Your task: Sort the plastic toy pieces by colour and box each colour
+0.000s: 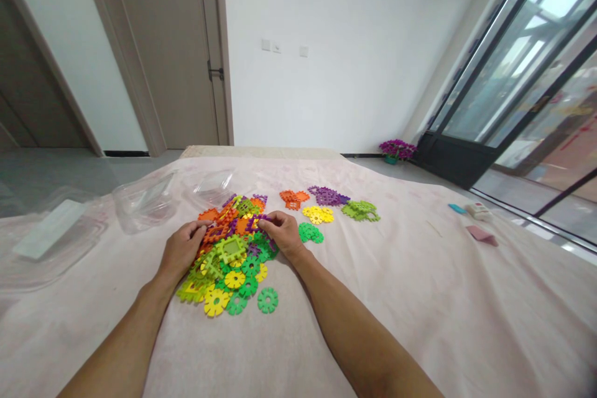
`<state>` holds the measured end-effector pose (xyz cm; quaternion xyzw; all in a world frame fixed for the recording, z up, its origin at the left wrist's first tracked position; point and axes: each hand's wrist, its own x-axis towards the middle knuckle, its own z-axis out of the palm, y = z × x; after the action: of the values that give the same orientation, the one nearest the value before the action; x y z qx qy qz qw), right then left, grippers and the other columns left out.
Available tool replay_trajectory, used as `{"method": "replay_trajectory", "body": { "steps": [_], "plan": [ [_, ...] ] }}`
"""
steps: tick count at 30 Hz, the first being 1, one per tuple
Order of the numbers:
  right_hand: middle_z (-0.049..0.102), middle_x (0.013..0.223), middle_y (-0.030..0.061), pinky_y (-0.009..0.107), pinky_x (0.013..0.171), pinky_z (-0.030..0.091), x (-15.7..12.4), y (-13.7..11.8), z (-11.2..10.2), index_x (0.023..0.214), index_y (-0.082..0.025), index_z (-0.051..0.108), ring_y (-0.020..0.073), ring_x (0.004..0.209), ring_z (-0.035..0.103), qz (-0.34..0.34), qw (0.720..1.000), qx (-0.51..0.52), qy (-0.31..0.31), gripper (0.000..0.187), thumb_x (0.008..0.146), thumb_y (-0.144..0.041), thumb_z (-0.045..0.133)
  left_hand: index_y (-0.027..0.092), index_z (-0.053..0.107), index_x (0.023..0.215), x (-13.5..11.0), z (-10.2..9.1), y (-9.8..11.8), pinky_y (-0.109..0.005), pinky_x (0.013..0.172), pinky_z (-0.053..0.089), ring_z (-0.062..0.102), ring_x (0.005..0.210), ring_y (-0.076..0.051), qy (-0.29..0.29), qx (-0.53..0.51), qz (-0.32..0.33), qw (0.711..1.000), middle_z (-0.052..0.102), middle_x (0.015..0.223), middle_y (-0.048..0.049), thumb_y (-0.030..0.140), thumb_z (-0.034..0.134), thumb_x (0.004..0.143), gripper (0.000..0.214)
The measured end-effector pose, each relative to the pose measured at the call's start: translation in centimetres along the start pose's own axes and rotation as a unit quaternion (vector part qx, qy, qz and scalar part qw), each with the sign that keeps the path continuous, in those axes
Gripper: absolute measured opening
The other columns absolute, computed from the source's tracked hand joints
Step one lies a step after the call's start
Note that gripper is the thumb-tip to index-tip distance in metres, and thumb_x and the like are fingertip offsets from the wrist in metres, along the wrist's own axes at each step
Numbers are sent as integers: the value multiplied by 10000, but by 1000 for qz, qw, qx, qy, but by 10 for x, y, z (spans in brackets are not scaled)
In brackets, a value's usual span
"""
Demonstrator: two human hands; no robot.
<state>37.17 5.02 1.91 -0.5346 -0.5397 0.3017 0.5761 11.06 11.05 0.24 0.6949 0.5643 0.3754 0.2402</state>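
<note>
A mixed pile of flat plastic snowflake pieces [231, 255] in green, yellow, orange and purple lies on a pale pink cloth [420, 298]. My left hand [181, 249] rests on the pile's left side, fingers curled onto orange pieces. My right hand [282, 231] sits at the pile's upper right, its fingers pinched on a purple piece [257, 220]. Beyond the pile lie small sorted heaps: orange [293, 198], purple [328, 195], yellow [318, 214], light green [360, 210] and dark green [310, 233].
Clear plastic containers [145, 202] and a lid [46, 239] lie at the left on the cloth. Small blue, white and pink items [480, 233] sit at the right. A door, a glass sliding door and a purple flower pot [396, 150] stand behind.
</note>
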Motion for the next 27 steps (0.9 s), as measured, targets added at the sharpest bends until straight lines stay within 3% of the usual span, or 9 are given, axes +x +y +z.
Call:
{"method": "replay_trajectory", "body": {
  "steps": [5, 10, 14, 21, 27],
  "plan": [
    [492, 534, -58, 232, 467, 314, 3, -1, -4, 667, -193, 585, 91, 479, 393, 38, 996, 67, 46, 376, 715, -541, 717, 230, 746, 1105, 0, 0, 1, -376, 1036, 459, 667, 1089, -261, -7, 8, 0, 1000, 741, 1181, -46, 473, 471, 870, 435],
    [508, 532, -50, 230, 467, 309, 7, 10, -4, 695, -185, 633, 98, 486, 416, 45, 998, 24, 33, 366, 735, -544, 693, 229, 746, 1120, 1, 1, 0, -369, 1018, 471, 668, 1090, -260, -7, 9, 1, 1000, 742, 1176, -47, 482, 466, 868, 453],
    [515, 531, -45, 228, 473, 312, 20, 14, -17, 690, -182, 652, 101, 491, 420, 42, 996, 9, 75, 361, 751, -538, 666, 236, 752, 1101, 2, 0, -1, -366, 992, 486, 679, 1071, -264, -5, 18, -2, 1000, 749, 1161, -45, 486, 471, 864, 444],
    [630, 655, 3, 239, 532, 393, 51, 18, -85, 781, -158, 705, 132, 577, 507, 19, 968, -18, 248, 428, 737, -580, 646, 255, 751, 1106, 4, 2, -4, -378, 993, 486, 673, 1076, -270, -4, 22, 10, 1000, 748, 1154, -35, 474, 475, 871, 423],
    [631, 584, 49, 275, 527, 386, 84, 22, -153, 717, -134, 712, 190, 577, 569, 62, 915, -244, 314, 482, 833, -561, 520, 263, 754, 1101, 5, 3, -8, -389, 990, 492, 677, 1069, -275, -3, 33, 10, 999, 748, 1153, -34, 498, 471, 875, 431]
  ]
}}
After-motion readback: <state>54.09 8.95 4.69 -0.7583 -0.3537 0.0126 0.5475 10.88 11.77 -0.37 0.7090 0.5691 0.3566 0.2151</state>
